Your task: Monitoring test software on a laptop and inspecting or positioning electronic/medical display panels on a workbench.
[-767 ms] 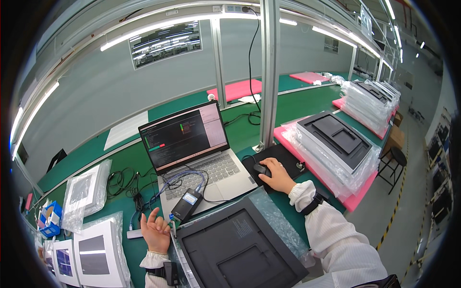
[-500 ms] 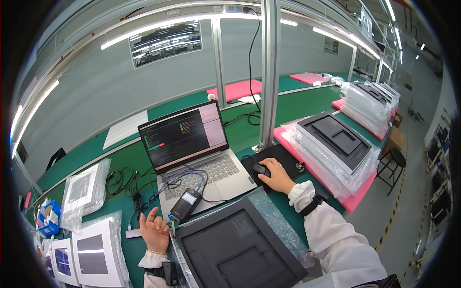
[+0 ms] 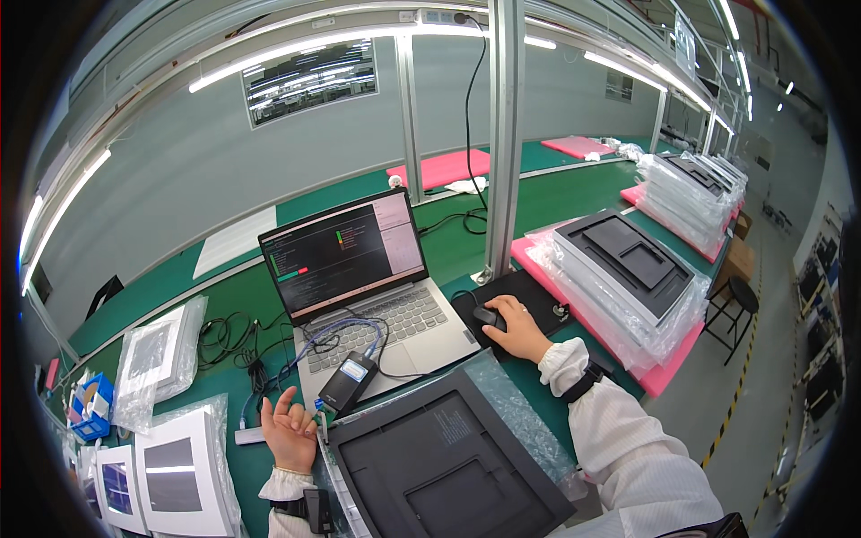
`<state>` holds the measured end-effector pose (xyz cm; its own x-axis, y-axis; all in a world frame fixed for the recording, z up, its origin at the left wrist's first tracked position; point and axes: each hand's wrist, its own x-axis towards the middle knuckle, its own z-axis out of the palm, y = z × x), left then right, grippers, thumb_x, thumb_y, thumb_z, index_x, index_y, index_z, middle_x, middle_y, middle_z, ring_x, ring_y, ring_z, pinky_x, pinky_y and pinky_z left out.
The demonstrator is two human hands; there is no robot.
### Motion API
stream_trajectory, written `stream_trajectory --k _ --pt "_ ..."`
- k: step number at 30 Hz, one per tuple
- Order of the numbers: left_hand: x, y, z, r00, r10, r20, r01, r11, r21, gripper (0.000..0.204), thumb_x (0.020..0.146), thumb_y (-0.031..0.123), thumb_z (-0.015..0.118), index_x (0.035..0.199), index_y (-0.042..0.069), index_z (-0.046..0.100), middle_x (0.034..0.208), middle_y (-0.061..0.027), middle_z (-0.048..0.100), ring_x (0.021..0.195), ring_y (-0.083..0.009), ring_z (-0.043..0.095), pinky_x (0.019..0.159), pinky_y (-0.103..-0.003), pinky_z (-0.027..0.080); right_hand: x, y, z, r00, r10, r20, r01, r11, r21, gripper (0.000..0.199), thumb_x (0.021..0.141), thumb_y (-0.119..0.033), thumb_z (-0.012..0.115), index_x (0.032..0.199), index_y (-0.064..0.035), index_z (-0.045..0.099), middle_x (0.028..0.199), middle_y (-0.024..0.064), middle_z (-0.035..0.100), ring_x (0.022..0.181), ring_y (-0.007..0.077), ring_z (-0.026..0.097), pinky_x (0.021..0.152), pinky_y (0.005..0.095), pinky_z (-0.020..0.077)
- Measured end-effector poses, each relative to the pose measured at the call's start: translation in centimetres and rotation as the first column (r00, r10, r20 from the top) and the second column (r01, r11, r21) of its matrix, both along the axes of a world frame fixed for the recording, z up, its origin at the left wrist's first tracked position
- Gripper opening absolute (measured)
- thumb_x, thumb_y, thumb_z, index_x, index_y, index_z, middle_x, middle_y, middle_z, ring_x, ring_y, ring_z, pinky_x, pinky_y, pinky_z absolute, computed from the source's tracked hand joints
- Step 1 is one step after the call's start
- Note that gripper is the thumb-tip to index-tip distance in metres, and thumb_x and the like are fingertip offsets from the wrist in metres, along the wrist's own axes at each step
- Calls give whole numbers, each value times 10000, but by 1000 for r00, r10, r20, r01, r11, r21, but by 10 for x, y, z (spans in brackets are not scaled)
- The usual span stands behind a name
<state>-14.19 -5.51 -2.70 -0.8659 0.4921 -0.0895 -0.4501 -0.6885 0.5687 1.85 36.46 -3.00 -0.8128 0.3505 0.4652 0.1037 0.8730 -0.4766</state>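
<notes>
Right of the laptop (image 3: 414,336), my right hand (image 3: 520,330) rests over a black computer mouse (image 3: 487,317) on a dark mouse pad (image 3: 547,303). Palm upward, my left hand (image 3: 291,435) lies beside the left edge of a dark grey framed panel (image 3: 439,457), its fingers loosely bent and apart, with nothing in them. That panel lies on bubble wrap (image 3: 516,394) at the front of the bench. On the laptop's near left corner sits a small black box (image 3: 348,383) with cables plugged into it. The laptop's screen (image 3: 345,255) shows a dark window with coloured marks.
To the right, wrapped panels (image 3: 628,260) are stacked on a pink foam sheet (image 3: 659,381). White framed panels (image 3: 184,475) stand at the left near a blue bin (image 3: 90,408). Black cables (image 3: 229,341) lie coiled beside the laptop. A metal post (image 3: 504,134) rises behind the mouse pad.
</notes>
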Motion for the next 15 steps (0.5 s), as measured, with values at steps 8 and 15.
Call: stream_trajectory --k 8,15 --pt "1 0 1 1000 13 5 -12 1000 -17 523 983 503 390 1099 34 589 543 21 304 471 -89 278 464 -252 265 1 -2 -1 1000 -22 22 22 1000 -4 486 830 -278 668 1256 -73 556 1254 135 481 1130 360 505 983 439 412" --pt "1 0 1 1000 16 5 -16 1000 -21 527 985 504 383 1099 32 588 544 20 300 471 -89 276 464 -252 263 1 -2 1 1000 -12 15 12 1000 -16 491 829 -277 670 1261 -78 550 1259 142 481 1136 365 503 982 439 412"
